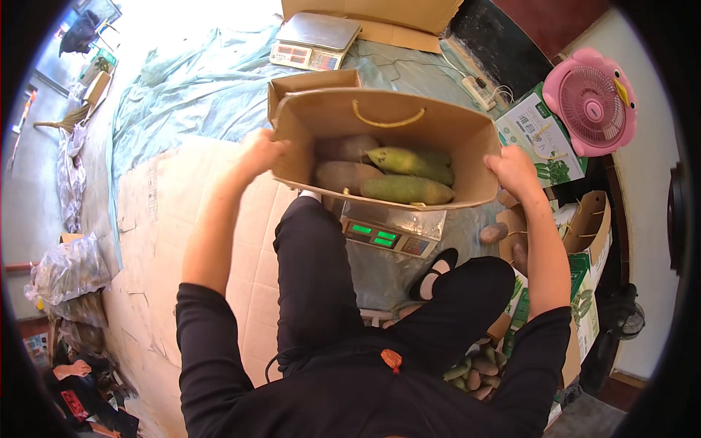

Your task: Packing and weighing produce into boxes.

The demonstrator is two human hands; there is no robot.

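An open brown cardboard carton (299, 124) with a yellow rope handle (388, 123) is held up in front of me. Several long green radishes (407, 190) lie inside it, some with brownish skin. My left hand (264, 152) is closed on the carton's left edge, and my right hand (513, 172) grips the right edge. Just below the carton is a digital scale (383, 235) with lit green displays; the carton hides much of its pan. Whether the carton touches the scale, I cannot tell.
Farther off stands another scale (315, 40), near a small open box (314, 80). A pink fan (593, 102) is at the right, beside a printed carton (540, 135). Open cartons (588, 219) and a pile of radishes (478, 369) lie near my right side. Flattened cardboard (197, 197) covers the floor.
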